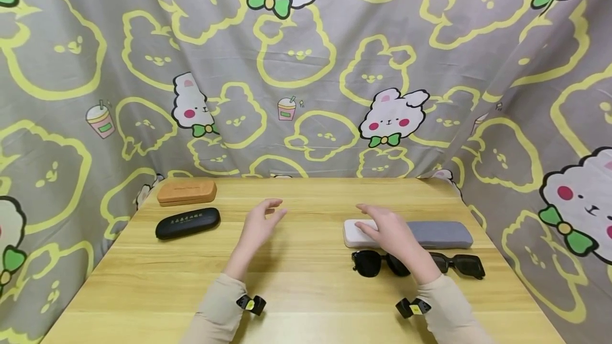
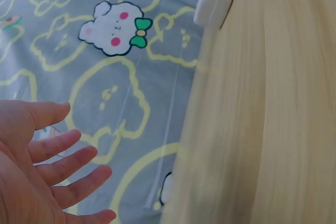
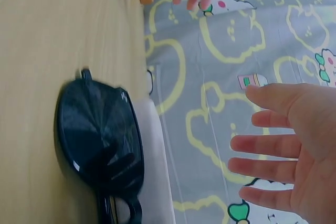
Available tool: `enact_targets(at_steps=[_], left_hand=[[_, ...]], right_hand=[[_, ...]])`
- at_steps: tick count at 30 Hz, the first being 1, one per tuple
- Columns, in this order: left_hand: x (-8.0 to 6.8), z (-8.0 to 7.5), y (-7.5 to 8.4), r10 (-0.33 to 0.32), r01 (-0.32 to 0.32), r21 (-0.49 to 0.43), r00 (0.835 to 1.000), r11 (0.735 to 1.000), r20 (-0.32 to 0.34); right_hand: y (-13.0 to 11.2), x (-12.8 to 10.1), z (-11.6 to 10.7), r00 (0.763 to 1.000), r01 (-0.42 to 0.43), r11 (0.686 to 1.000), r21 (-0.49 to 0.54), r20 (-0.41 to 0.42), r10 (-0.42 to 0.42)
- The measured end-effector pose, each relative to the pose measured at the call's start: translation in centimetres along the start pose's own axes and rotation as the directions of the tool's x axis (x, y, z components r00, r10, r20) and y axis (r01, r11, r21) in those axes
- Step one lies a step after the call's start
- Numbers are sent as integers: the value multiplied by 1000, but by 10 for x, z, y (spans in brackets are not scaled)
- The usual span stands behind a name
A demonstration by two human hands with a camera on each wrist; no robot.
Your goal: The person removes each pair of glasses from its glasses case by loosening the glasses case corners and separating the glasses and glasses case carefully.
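My left hand point(image 1: 260, 222) hovers over the middle of the table, fingers spread and holding nothing. To its left lie a black glasses case point(image 1: 188, 223) with gold lettering and, behind that, an orange-brown glasses case point(image 1: 186, 192). My right hand point(image 1: 389, 230), also with nothing in it, is held above a white glasses case point(image 1: 356, 233). A grey-blue glasses case point(image 1: 442, 233) shows on the other side of that hand, which hides where the two meet. In front lie black round sunglasses point(image 1: 368, 263), partly behind my forearm, and dark angular sunglasses point(image 1: 468, 266).
The wooden table point(image 1: 306, 291) ends at a grey curtain point(image 1: 306, 137) with rabbit prints, which hangs behind it and along both sides. A small black camera is strapped to each wrist, the left camera point(image 1: 252, 304) and the right camera point(image 1: 412, 308).
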State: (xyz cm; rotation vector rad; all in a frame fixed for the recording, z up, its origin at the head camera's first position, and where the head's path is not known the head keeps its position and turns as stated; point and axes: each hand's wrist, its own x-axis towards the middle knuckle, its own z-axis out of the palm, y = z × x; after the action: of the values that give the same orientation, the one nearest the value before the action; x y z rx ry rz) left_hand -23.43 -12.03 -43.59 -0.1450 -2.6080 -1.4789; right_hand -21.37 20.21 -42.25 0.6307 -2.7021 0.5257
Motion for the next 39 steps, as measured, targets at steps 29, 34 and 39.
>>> enact_targets(at_steps=[29,34,39], left_hand=[[-9,-111,-40,161,-172,245,985,954,65],[-7,-124,-50,118,-131,228,990,965,71],[-6,-137,-61,88,-101,245,994,964,63]], right_hand=[[-82,39,52,983,167,986,10,79,-167],[-98,50,59,976,178,984,3,130,-177],[-115,57,66,966,201,979,-15,168,-196]])
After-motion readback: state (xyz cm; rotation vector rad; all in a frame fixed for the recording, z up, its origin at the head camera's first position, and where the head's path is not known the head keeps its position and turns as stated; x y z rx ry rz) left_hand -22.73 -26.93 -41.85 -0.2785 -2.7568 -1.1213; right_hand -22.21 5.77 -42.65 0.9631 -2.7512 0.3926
